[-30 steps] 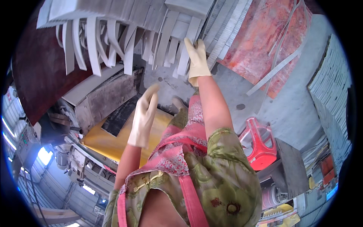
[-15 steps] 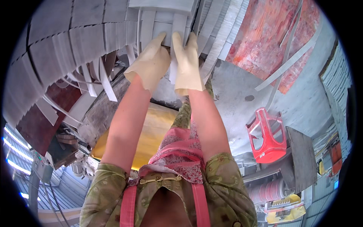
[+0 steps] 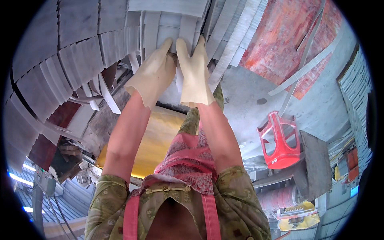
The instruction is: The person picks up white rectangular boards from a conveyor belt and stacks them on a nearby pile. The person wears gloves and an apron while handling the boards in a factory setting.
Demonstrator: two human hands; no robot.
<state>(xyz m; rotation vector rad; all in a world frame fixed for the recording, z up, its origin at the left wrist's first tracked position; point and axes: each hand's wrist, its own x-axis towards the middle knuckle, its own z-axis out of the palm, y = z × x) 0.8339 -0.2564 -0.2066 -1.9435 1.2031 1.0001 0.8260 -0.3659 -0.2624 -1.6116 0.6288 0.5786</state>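
Both my hands wear loose cream rubber gloves and reach forward to the near edge of a pale grey bundle of flat sheets (image 3: 168, 33), which has lighter bands running over it. My left hand (image 3: 158, 68) rests its thumb on top of that edge, the other fingers curled beneath and mostly hidden. Close beside it, my right hand (image 3: 194, 72) has its thumb and one finger stretched over the edge with a light band between them. Its remaining fingers are out of sight below. A white strip end hangs between the gloves.
Tall stacks of grey sheets (image 3: 78, 60) stand at the left, with loose white strips (image 3: 108, 94) dangling below. At the right lie a red-smeared sheet (image 3: 276, 40) and a long pale strip (image 3: 306, 66). A red plastic stool (image 3: 282, 154) and a yellow sheet (image 3: 160, 128) are nearer.
Both gloves sit slightly lower and further left in the picture, still at the bundle's edge. The whole view has turned a little, shifting the stacks and stool.
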